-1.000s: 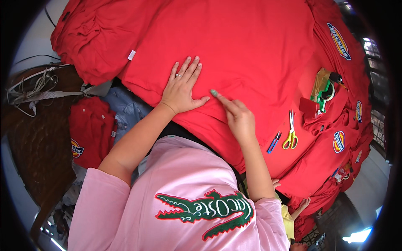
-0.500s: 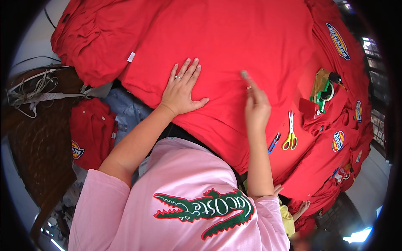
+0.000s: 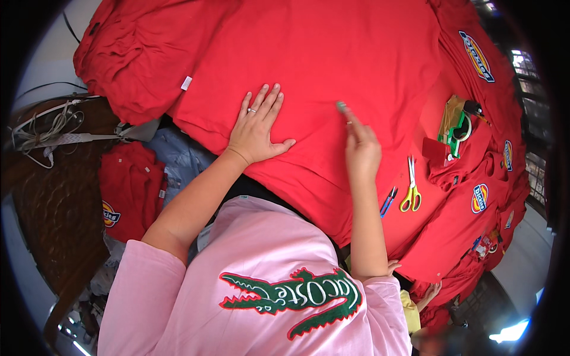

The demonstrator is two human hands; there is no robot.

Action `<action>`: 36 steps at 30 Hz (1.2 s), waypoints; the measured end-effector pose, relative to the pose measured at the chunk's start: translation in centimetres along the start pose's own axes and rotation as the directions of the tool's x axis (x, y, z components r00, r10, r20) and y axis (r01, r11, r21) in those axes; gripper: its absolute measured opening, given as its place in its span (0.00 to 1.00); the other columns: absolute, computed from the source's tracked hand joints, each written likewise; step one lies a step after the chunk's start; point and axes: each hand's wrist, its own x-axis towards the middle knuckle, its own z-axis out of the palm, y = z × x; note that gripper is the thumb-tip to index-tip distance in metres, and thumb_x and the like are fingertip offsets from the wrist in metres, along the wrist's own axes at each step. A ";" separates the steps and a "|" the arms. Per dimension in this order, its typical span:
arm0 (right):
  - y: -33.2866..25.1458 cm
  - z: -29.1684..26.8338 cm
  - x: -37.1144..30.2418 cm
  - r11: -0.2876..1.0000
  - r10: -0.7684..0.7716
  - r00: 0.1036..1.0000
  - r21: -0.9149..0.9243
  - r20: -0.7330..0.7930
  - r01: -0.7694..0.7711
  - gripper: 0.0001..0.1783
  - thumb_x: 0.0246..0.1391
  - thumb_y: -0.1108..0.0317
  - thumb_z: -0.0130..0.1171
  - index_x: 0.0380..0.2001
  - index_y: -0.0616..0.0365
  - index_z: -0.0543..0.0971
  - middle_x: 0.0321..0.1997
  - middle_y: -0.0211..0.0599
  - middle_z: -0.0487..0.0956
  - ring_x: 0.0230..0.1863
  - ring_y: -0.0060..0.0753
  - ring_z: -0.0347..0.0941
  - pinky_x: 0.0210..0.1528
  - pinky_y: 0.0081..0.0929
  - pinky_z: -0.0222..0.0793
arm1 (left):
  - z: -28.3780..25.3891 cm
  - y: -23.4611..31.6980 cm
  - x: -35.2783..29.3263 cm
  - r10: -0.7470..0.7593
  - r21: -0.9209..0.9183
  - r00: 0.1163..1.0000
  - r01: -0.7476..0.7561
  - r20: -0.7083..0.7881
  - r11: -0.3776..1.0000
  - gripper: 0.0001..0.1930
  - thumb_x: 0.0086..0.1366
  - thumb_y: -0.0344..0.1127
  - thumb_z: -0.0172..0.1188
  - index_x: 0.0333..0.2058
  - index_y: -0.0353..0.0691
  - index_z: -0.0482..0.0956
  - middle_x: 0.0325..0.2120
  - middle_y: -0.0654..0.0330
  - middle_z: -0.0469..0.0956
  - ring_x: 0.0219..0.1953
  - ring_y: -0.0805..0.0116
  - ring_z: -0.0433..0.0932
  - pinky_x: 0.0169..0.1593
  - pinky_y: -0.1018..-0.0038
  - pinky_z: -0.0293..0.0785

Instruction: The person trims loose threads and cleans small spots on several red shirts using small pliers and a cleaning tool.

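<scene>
1. Brace the wide, smooth red cloth [image 3: 309,62], spread beneath both hands, with the left hand [image 3: 256,126] splayed flat.
2. Touch lightly with the index-extended, otherwise curled right hand [image 3: 362,148]; cannot tell whether pinching anything.

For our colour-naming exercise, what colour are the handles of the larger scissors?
The handles are yellow, showing best in the head view, the only one.

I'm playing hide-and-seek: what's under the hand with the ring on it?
Under the left hand is a red garment, spread out and showing beside it. The bit beneath the palm is covered, so I can't see that.
</scene>
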 end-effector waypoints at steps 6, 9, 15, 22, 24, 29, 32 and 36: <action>1.3 -0.4 -1.9 0.906 -0.088 0.914 0.412 0.395 -0.090 0.19 0.62 0.73 0.60 0.55 0.45 0.85 0.36 0.42 0.84 0.37 0.36 0.82 0.40 0.32 0.77 | 0.0 0.0 0.1 0.030 -0.015 0.999 -0.030 -0.014 0.999 0.51 0.55 0.59 0.68 0.72 0.39 0.61 0.75 0.51 0.55 0.77 0.51 0.51 0.77 0.48 0.42; 1.6 -4.8 -1.6 0.848 -0.043 0.606 0.350 0.794 -0.398 0.17 0.61 0.76 0.61 0.53 0.56 0.86 0.39 0.39 0.88 0.40 0.24 0.81 0.45 0.24 0.76 | 0.1 -0.3 -0.2 0.031 -0.007 0.999 -0.031 -0.020 0.999 0.49 0.56 0.58 0.66 0.72 0.41 0.62 0.75 0.51 0.55 0.77 0.50 0.51 0.77 0.48 0.42; -0.3 -5.7 -1.6 0.711 -0.119 0.676 0.538 0.727 -0.453 0.19 0.63 0.75 0.59 0.57 0.54 0.83 0.41 0.36 0.87 0.37 0.20 0.77 0.46 0.22 0.74 | 0.1 0.0 -0.2 0.027 -0.039 0.999 -0.028 -0.033 0.999 0.47 0.56 0.54 0.66 0.71 0.43 0.63 0.74 0.51 0.57 0.77 0.50 0.52 0.76 0.49 0.43; -0.5 1.1 -5.4 0.842 0.214 0.958 0.460 0.192 -0.281 0.23 0.65 0.79 0.55 0.61 0.54 0.80 0.48 0.45 0.84 0.49 0.30 0.80 0.54 0.26 0.75 | -0.2 0.3 -0.3 0.034 -0.031 0.998 -0.035 -0.044 0.999 0.46 0.55 0.51 0.67 0.71 0.42 0.63 0.74 0.51 0.57 0.77 0.50 0.52 0.76 0.49 0.44; 2.3 -2.7 -5.2 0.943 0.262 0.949 0.258 -0.177 -0.212 0.22 0.67 0.78 0.53 0.62 0.54 0.79 0.51 0.44 0.84 0.50 0.31 0.80 0.53 0.28 0.75 | 0.0 0.1 -0.6 0.031 -0.026 0.998 -0.032 -0.052 0.999 0.46 0.55 0.51 0.67 0.71 0.42 0.64 0.74 0.51 0.56 0.77 0.51 0.52 0.76 0.49 0.44; 10.1 -12.2 -8.6 0.833 0.457 0.841 0.470 -0.290 -0.291 0.25 0.68 0.77 0.55 0.65 0.49 0.77 0.35 0.20 0.75 0.27 0.10 0.61 0.29 0.15 0.60 | 0.5 0.1 -0.4 0.051 0.010 0.997 -0.050 -0.054 0.999 0.46 0.57 0.53 0.66 0.71 0.42 0.63 0.75 0.51 0.55 0.77 0.51 0.51 0.77 0.50 0.43; 13.1 -13.0 -13.0 0.898 0.365 0.911 0.332 -0.190 -0.290 0.25 0.66 0.78 0.57 0.65 0.49 0.78 0.35 0.23 0.76 0.30 0.12 0.65 0.32 0.15 0.63 | 0.4 0.5 -0.2 0.055 0.060 0.998 -0.053 -0.031 0.997 0.47 0.59 0.55 0.65 0.73 0.42 0.59 0.76 0.52 0.52 0.78 0.51 0.49 0.76 0.48 0.41; 12.5 -12.2 -16.0 0.948 0.303 0.934 -0.043 -0.190 -0.316 0.28 0.59 0.84 0.54 0.62 0.54 0.78 0.48 0.52 0.81 0.50 0.48 0.81 0.54 0.40 0.76 | 1.6 2.0 0.2 -0.077 0.164 0.997 0.078 -0.011 0.983 0.50 0.64 0.61 0.60 0.76 0.42 0.50 0.77 0.47 0.44 0.79 0.47 0.40 0.76 0.43 0.38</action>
